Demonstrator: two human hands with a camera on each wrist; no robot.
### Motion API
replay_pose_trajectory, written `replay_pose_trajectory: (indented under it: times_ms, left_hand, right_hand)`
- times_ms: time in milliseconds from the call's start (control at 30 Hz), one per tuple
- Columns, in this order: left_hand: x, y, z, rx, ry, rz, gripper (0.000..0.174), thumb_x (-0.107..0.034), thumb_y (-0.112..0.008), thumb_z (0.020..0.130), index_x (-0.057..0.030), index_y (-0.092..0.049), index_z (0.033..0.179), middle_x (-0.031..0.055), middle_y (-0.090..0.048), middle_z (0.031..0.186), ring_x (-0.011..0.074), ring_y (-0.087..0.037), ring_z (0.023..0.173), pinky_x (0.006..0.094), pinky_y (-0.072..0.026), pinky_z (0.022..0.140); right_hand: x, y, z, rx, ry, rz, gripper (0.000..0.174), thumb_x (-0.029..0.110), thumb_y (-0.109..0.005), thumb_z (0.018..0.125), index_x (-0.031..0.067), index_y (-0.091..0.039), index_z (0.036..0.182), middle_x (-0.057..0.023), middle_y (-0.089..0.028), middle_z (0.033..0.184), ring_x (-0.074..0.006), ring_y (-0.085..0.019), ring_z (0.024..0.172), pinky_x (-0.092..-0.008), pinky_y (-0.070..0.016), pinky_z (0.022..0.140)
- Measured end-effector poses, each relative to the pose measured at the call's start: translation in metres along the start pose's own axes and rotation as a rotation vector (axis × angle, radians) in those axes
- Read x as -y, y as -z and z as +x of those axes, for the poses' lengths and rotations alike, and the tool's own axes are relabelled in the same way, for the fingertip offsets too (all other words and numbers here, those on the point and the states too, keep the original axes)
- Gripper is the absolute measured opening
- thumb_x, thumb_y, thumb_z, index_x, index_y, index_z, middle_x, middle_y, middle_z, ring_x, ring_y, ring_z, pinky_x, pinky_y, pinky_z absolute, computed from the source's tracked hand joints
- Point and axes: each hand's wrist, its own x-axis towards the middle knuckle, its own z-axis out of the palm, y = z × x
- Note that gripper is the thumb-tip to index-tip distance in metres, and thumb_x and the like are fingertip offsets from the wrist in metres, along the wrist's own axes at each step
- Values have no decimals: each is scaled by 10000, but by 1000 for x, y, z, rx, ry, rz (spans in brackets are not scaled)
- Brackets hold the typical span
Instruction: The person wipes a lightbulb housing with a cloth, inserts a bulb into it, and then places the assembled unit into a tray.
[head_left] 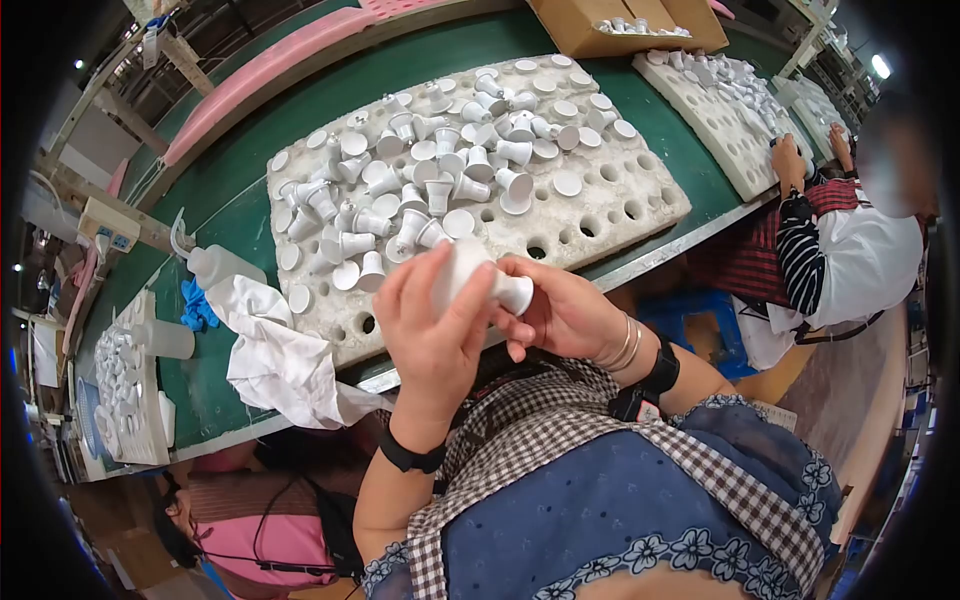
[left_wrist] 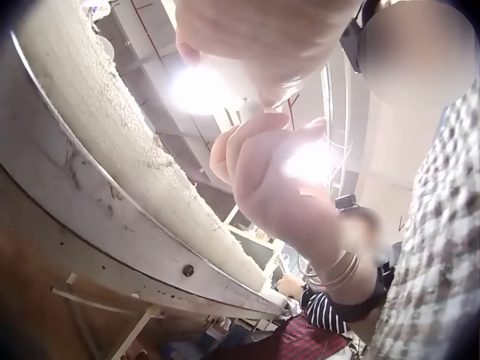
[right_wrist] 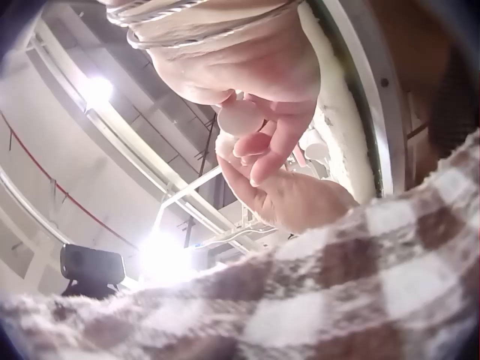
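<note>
My right hand point(head_left: 568, 312) pinches a small white bell-shaped piece point(head_left: 515, 293), its wide flared end facing right in the head view. In the right wrist view the round end point(right_wrist: 240, 118) of this piece shows between thumb and fingers. My left hand point(head_left: 430, 315) is raised against the piece's other end, its fingers bent round a whitish, pad-like thing point(head_left: 458, 272); I cannot tell what it is. Behind both hands, many similar white bell-shaped pieces point(head_left: 438, 195) lie heaped on a pale foam board point(head_left: 600, 215) with round holes.
A crumpled white cloth point(head_left: 280, 350) hangs over the table's front edge, near a white squeeze bottle point(head_left: 222, 265) and a blue cloth point(head_left: 198, 305). A cardboard box point(head_left: 570, 30) stands at the back. To the right, another person works at a second foam board point(head_left: 700, 115).
</note>
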Motion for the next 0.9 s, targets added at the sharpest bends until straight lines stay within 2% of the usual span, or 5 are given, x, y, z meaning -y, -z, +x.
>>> replay_pose_trajectory:
  times_ms: [233,433,633,800,900]
  left_hand:
    - [3,-6,-1,34,81,-71,298,-188,-718,814,-183,-719,1112,110,-587,1233,305,-519,1089,423,-411,923]
    - [11,-4,-8,-151,391,-345,281,-177,-660,876,-61,-686,1131,157,-580,1239,316,-542,1112,431,-426,935]
    - [-3,-4,-4,113,-85,-64,282,-236,-731,797,-174,-726,1072,101,-597,1224,309,-528,1111,446,-408,923]
    - [19,-6,-5,-25,180,-56,245,-197,-713,818,-156,-736,1059,128,-608,1199,333,-538,1104,426,-427,930]
    - [0,-1,0,11,-19,-115,252,-165,-704,820,-154,-730,1071,123,-606,1202,332,-536,1090,418,-426,930]
  right_hand:
    - [-5,-14,-8,-142,102,-316,296,321,-426,1019,74,-446,1181,-104,-576,910,-138,-519,671,-333,-531,628]
    - [5,10,-3,-38,21,234,230,263,-400,992,75,-487,1092,-76,-547,819,-83,-361,517,-215,-326,469]
    - [0,1,2,-282,-37,99,258,284,-411,988,62,-533,1036,-39,-504,692,-67,-298,446,-219,-267,387]
    - [3,5,0,-158,4,140,271,303,-425,983,64,-536,1049,-52,-510,682,-66,-308,451,-217,-271,387]
    - [4,2,-1,-192,4,58,283,309,-413,989,65,-536,1060,-60,-517,694,-71,-320,455,-231,-280,388]
